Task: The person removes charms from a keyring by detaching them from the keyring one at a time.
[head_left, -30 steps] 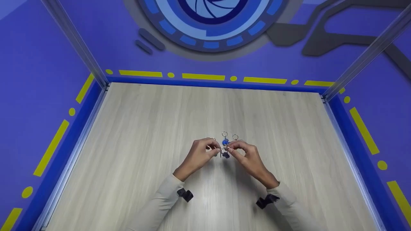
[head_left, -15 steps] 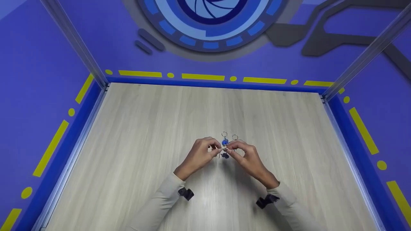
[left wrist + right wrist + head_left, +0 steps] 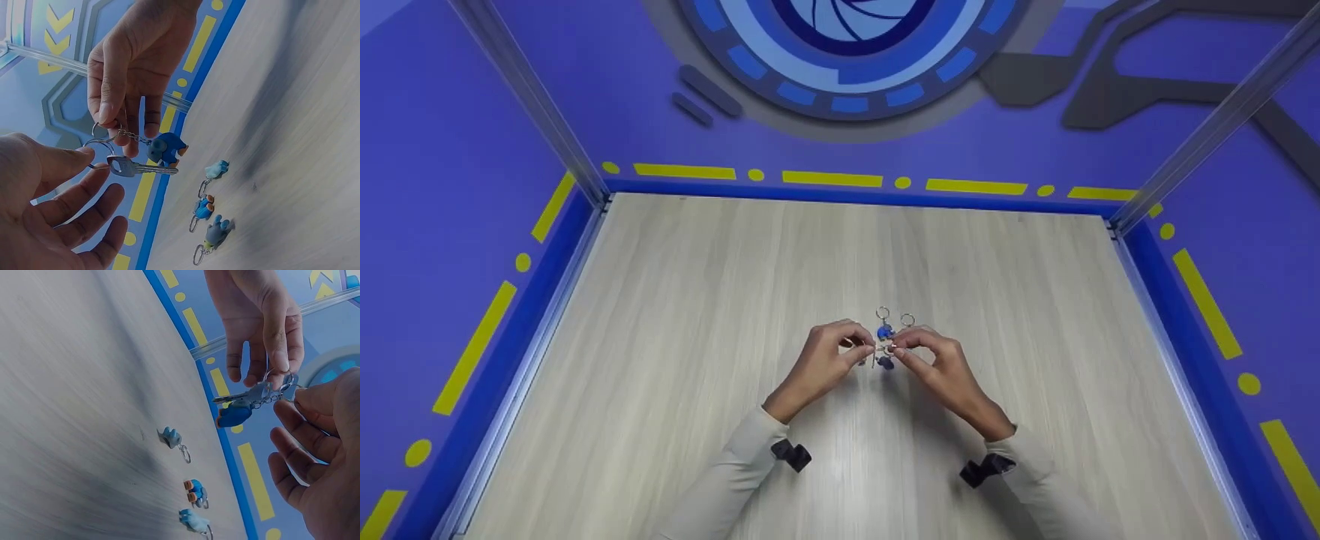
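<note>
My left hand pinches a metal ring carrying a silver key between thumb and forefinger. Opposite it, my right hand pinches the split ring of a keychain. From that ring a short chain leads to a small blue animal figure, hanging beside the key. The two rings overlap between the fingertips; whether they are linked I cannot tell. Both hands are held above the table, and the other fingers of each are loosely bent in the wrist views.
Below the hands, more keychains lie on the wood-grain table: a pale blue figure, a blue one with orange feet and a grey-blue one. Blue-purple walls enclose the table at the back and sides.
The fingertips of both hands drew closer half a second ago and are slightly further apart now. Each hand keeps its pinch. The keychains on the table have not moved.
</note>
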Available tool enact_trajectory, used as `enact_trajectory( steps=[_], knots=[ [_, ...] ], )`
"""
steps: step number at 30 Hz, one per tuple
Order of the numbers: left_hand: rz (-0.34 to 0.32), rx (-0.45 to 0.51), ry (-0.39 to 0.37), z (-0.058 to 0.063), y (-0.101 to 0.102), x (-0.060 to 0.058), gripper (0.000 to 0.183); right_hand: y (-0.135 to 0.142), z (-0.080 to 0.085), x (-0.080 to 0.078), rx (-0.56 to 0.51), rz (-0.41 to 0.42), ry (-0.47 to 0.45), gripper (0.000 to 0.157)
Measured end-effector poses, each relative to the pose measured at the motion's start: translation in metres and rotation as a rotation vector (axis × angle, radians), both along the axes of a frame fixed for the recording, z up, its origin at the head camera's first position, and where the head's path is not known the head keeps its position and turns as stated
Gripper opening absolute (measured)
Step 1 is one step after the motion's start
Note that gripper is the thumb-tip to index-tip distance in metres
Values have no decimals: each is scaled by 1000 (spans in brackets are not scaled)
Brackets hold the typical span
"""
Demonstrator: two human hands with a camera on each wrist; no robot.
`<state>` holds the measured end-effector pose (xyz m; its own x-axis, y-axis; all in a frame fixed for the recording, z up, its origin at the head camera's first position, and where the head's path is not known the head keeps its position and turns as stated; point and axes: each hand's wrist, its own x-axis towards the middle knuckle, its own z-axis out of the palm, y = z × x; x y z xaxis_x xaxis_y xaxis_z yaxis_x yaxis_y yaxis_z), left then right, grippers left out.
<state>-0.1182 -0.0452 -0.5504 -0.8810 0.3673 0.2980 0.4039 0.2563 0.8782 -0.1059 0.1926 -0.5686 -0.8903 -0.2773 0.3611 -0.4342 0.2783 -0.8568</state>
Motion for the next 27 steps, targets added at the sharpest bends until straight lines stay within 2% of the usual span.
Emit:
enact_trajectory(
  steps=[7, 14, 27],
  knots=[
    [25, 33, -62, -2, 0, 1, 10, 3, 0, 0, -4, 5, -23, 10],
    [38, -16, -31, -3, 1, 1, 8, 0, 0, 1, -26, 17, -36, 9],
    [36, -108, 27, 0, 6, 2, 7, -1, 1, 1, -16, 24, 16, 13]
  ],
)
